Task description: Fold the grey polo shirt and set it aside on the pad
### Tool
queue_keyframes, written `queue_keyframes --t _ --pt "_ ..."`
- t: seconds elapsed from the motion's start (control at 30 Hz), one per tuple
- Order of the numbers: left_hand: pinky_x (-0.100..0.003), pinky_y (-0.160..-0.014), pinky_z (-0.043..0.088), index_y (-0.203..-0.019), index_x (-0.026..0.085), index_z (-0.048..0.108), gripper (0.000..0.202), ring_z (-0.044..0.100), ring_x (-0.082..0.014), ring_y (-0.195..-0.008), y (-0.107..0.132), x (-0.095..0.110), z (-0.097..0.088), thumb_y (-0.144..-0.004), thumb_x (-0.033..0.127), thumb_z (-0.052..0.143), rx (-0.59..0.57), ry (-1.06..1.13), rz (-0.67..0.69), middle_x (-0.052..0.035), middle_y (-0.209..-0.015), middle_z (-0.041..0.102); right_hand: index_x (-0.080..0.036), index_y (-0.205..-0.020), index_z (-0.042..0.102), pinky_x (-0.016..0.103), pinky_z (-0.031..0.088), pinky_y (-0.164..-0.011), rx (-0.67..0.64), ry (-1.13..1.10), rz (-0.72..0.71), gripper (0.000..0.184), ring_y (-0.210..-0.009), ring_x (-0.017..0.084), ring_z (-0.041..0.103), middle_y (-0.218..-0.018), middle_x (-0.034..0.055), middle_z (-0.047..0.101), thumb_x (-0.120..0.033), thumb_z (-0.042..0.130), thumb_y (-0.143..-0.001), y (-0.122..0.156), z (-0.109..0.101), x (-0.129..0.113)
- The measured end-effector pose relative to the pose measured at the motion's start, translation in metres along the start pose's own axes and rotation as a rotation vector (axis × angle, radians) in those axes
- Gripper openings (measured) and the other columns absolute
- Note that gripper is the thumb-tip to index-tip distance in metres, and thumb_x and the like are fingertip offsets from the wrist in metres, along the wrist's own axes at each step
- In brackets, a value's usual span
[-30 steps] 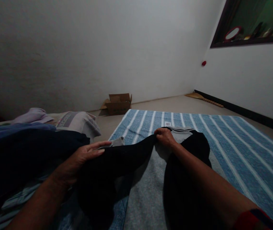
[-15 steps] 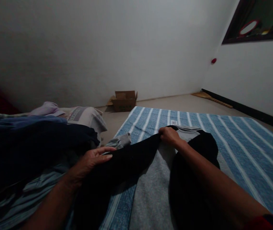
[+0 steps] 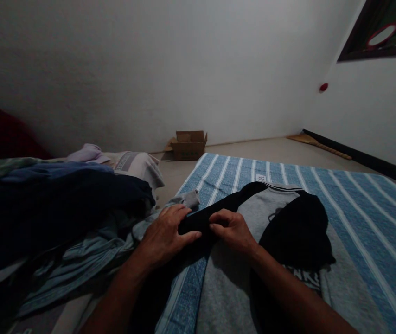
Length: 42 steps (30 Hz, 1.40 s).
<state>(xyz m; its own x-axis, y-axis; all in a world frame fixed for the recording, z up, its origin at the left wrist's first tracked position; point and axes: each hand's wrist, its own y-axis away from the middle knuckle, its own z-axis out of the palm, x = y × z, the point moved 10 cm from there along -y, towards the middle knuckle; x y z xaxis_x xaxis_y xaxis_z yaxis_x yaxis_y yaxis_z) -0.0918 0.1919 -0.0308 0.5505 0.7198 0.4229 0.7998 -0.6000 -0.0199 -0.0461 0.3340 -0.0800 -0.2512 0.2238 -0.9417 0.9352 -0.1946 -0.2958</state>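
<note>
Resting the left hand [image 3: 166, 232], with thumb and fingers apart, on a black sleeve [image 3: 200, 220] of the shirt [image 3: 227, 273] spread near the left edge of the sheet [image 3: 361, 232], and holding the right hand [image 3: 235, 233], with fingertips almost together, at the same sleeve; cannot tell whether clamped on it. Could crease or twist the sleeve by pulling unevenly, or drag the nearby pile [image 3: 111, 190] onto the sheet by snagging.

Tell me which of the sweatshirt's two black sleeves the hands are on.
The picture-left sleeve, stretched outward under the left hand and right hand; the other sleeve lies folded across the grey sweatshirt.
</note>
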Motion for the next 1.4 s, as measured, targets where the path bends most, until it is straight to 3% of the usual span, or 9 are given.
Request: queue_keyframes --t 0.07,0.17,0.27,0.4,0.63,0.9,1.17,1.27,1.4 --pt "-0.038 -0.094 0.04 -0.114 0.02 0.062 0.049 0.056 -0.0294 -0.11 -0.001 0.007 0.015 -0.069 0.041 0.065 -0.101 0.021 0.033 -0.0095 -0.119 0.063 -0.019 -0.075 0.067 0.025 0.046 -0.064 0.036 -0.048 0.017 0.008 -0.07 0.014 0.059 -0.074 0.0004 0.063 -0.018 0.062 -0.069 0.001 -0.001 0.01" --pt "-0.036 -0.084 0.044 -0.113 0.018 0.062 0.046 0.061 -0.0275 -0.097 -0.003 0.0 0.033 -0.069 0.03 0.062 -0.198 0.046 -0.007 -0.0087 -0.106 0.067 -0.019 -0.073 0.067 0.025 0.046 -0.064 0.066 -0.08 0.033 0.007 -0.069 0.014 0.059 -0.072 0.0004 0.062 -0.018 0.062 -0.068 0.003 -0.003 0.019" --pt "-0.033 -0.079 0.044 -0.1 0.016 0.066 0.033 0.062 -0.0253 -0.092 -0.007 -0.007 0.037 -0.069 0.024 0.057 -0.177 0.125 -0.026 -0.0075 -0.096 0.069 -0.019 -0.074 0.068 0.025 0.045 -0.063 0.058 -0.099 0.016 0.007 -0.068 0.014 0.058 -0.073 0.0003 0.061 -0.019 0.063 -0.069 0.005 -0.002 0.019" --pt "-0.029 -0.073 0.046 -0.086 0.016 0.069 0.022 0.063 -0.0217 -0.082 -0.008 -0.007 0.044 -0.069 0.027 0.058 -0.207 0.413 -0.041 -0.0037 -0.083 0.069 -0.02 -0.076 0.068 0.023 0.044 -0.058 0.026 -0.122 -0.013 0.006 -0.066 0.012 0.056 -0.075 0.0 0.059 -0.02 0.065 -0.07 0.008 0.0 0.014" --pt "-0.026 -0.065 0.046 -0.084 0.015 0.07 0.026 0.062 -0.0182 -0.071 -0.004 -0.005 0.059 -0.065 0.032 0.067 -0.247 0.79 -0.15 -0.002 -0.077 0.069 -0.022 -0.083 0.069 0.025 0.046 -0.063 -0.001 -0.125 -0.092 0.01 -0.07 0.012 0.057 -0.082 0.0011 0.06 -0.022 0.068 -0.073 0.01 -0.002 0.004" --pt "-0.025 -0.063 0.046 -0.081 0.016 0.071 0.024 0.061 -0.0169 -0.069 -0.003 -0.004 0.06 -0.063 0.033 0.071 -0.237 0.85 -0.162 -0.0004 -0.076 0.069 -0.025 -0.093 0.07 0.025 0.048 -0.066 -0.026 -0.043 -0.246 0.014 -0.076 0.013 0.059 -0.086 0.0025 0.062 -0.022 0.063 -0.081 0.016 0.0 -0.015" --pt "-0.024 -0.059 0.044 -0.079 0.015 0.071 0.028 0.06 -0.0154 -0.064 0.002 0.0 0.063 -0.059 0.034 0.075 -0.293 0.968 -0.238 -0.0001 -0.072 0.068 -0.023 -0.094 0.068 0.025 0.046 -0.063 -0.009 0.298 -0.418 0.02 -0.074 0.014 0.06 -0.085 0.0057 0.063 -0.023 0.048 -0.089 0.025 0.006 -0.031" --pt "-0.023 -0.055 0.041 -0.075 0.015 0.069 0.028 0.057 -0.0129 -0.058 0.003 -0.001 0.068 -0.056 0.034 0.078 -0.319 1.047 -0.268 0.0012 -0.065 0.065 -0.023 -0.09 0.066 0.025 0.045 -0.065 -0.044 0.341 -0.423 0.021 -0.073 0.014 0.059 -0.081 0.0048 0.063 -0.021 0.045 -0.09 0.026 0.008 -0.035" --pt "-0.022 -0.052 0.039 -0.076 0.014 0.067 0.032 0.055 -0.0124 -0.054 0.004 -0.005 0.07 -0.055 0.035 0.079 -0.321 1.054 -0.3 0.0011 -0.061 0.064 -0.022 -0.086 0.062 0.024 0.043 -0.062 -0.016 0.24 -0.358 0.019 -0.067 0.013 0.056 -0.074 0.0017 0.059 -0.022 0.043 -0.091 0.024 0.0 -0.036"
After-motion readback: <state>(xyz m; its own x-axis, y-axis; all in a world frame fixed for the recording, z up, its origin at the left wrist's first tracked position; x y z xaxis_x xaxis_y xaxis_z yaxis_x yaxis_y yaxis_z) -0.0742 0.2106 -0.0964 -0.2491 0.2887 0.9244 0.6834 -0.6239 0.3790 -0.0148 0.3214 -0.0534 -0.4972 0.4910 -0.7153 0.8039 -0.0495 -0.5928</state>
